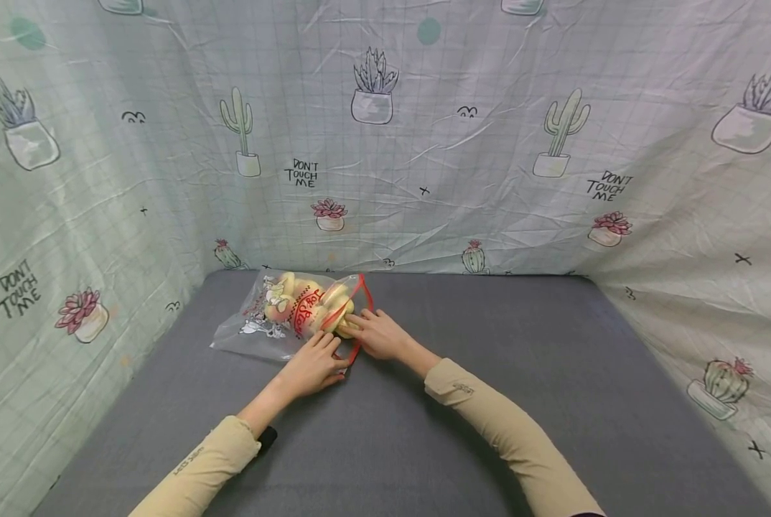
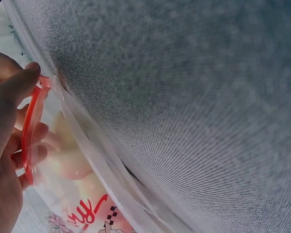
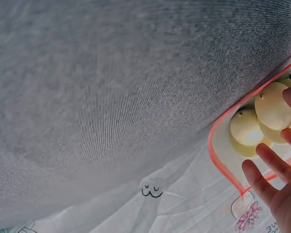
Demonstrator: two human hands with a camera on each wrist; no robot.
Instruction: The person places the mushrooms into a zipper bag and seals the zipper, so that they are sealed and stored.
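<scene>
A clear zip bag with red lettering and a red zip edge lies at the back left of the table. Inside are several pale yellow, round, fruit-like pieces, some with a small dark dimple. The left hand holds the near side of the bag's mouth; in the left wrist view its thumb is by the red strip, and fingers show behind the film. At the mouth's right side is the right hand, fingers extended and spread beside the yellow pieces. Whether it touches them is unclear.
The grey table carries the bag near its back edge. A white cloth printed with potted plants hangs behind and along both sides. Something black shows beside the left sleeve.
</scene>
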